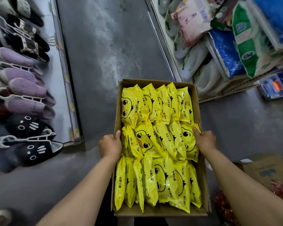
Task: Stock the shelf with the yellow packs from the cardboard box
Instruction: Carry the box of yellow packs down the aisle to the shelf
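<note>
An open cardboard box (198,105) sits in front of me over the grey aisle floor, packed with several yellow packs (153,141) printed with a duck face, in three rows. My left hand (110,145) grips the box's left wall, thumb over the rim. My right hand (205,140) grips the right wall, thumb inside against a yellow pack. Both forearms reach in from the bottom of the head view.
A low shelf (67,88) with purple slippers (24,93) and black cat-face slippers (33,149) runs along the left. On the right, shelves (227,93) hold white, blue and green bags (245,51). Another cardboard box (266,168) lies at lower right.
</note>
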### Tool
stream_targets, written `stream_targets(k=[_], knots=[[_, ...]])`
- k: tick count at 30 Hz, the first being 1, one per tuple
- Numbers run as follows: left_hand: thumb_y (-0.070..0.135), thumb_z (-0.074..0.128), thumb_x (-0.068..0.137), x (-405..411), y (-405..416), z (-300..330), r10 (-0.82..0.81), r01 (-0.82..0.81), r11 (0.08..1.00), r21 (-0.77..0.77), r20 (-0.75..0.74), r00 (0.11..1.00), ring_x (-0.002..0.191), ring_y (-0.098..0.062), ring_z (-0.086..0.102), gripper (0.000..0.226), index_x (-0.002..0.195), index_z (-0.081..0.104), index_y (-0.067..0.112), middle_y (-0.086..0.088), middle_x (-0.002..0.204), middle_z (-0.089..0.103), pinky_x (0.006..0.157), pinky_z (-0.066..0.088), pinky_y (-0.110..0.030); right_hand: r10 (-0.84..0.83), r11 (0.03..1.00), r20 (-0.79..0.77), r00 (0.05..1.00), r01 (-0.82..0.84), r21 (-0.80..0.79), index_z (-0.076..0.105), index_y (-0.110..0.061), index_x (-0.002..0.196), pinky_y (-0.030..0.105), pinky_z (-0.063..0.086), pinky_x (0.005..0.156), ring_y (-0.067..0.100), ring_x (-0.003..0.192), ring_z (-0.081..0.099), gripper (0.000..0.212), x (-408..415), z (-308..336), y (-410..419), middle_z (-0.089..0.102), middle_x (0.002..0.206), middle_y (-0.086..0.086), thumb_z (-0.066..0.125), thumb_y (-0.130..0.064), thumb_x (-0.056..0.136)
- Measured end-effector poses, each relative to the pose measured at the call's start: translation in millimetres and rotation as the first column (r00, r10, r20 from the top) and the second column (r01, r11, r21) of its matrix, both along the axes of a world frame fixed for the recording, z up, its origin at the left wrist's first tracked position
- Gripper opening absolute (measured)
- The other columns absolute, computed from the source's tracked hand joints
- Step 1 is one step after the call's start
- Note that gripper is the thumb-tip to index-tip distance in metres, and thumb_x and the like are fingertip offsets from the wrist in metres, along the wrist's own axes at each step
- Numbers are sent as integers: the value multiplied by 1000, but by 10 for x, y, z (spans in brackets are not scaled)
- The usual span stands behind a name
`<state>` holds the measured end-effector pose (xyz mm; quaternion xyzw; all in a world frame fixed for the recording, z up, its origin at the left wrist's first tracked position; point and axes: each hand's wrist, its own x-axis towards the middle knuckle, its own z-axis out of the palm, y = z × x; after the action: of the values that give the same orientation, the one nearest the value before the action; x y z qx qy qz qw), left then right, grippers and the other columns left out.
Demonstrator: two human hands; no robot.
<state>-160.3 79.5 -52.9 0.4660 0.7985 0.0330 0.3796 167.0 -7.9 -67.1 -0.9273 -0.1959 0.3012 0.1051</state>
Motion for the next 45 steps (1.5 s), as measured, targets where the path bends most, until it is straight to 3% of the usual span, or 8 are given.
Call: stream_targets(k=[4,13,17,28,34,38,42,45], knots=[[50,50,96,-380,311,275,-9,9,1000,-1,-4,1000,91,-40,61,53,81,71,4,-22,91,68,69,39,-34,-16,1000,-1,1000,16,-19,54,-10,57,48,54,81,40,84,65,59,-354,286,278,67,83,23,56,-58,92],[48,49,97,-1045,1412,854,-95,95,992,82,0,995,103,-41,61,50,95,73,4,-24,103,68,81,46,-37,-29,999,6,1000,29,45,59,-7,61,45,52,81,42,90,65,54,-1076,828,1195,69,90,27,60,-50,93],[44,52,97,-1138,1959,1073,-64,70,989,127,-56,996,102,-42,62,48,100,73,1,-26,107,68,81,48,-39,0,996,-23,1000,2,93,68,0,85,43,50,86,42,100,63,48,-1181,1014,1862,68,103,26,61,-47,94],[39,54,98,-775,3714,1399,125,-120,970,209,-9,992,97,-41,62,45,94,71,-2,-26,103,67,73,41,-35,125,977,-7,992,-122,174,46,-14,64,38,47,76,34,92,65,49,-758,1328,4139,67,97,22,60,-51,93],[41,54,96,-510,4870,1501,174,-168,964,208,-12,985,99,-42,62,45,94,71,-1,-27,105,67,74,43,-36,185,968,-22,983,-178,175,57,-7,81,39,52,83,35,96,66,42,-446,1520,5542,69,106,23,60,-47,94],[41,52,98,-379,5817,1469,154,-150,969,198,-4,988,102,-42,61,46,99,71,-1,-26,108,67,75,42,-36,210,964,4,978,-207,167,53,5,127,39,45,95,39,118,56,57,-319,1581,6480,58,127,21,55,-45,99],[42,52,97,-230,6874,1511,113,-113,977,184,6,994,101,-41,63,45,98,72,1,-24,108,68,78,46,-37,174,971,11,985,-173,167,63,1,100,33,40,77,34,100,62,46,-158,1614,7411,62,101,18,59,-44,97],[42,52,97,-77,7644,1601,105,-102,974,202,-3,994,102,-40,63,45,101,72,2,-23,109,68,76,45,-36,143,967,-18,990,-136,214,61,1,95,32,40,76,30,93,61,44,-18,1634,8120,63,100,20,61,-43,95]])
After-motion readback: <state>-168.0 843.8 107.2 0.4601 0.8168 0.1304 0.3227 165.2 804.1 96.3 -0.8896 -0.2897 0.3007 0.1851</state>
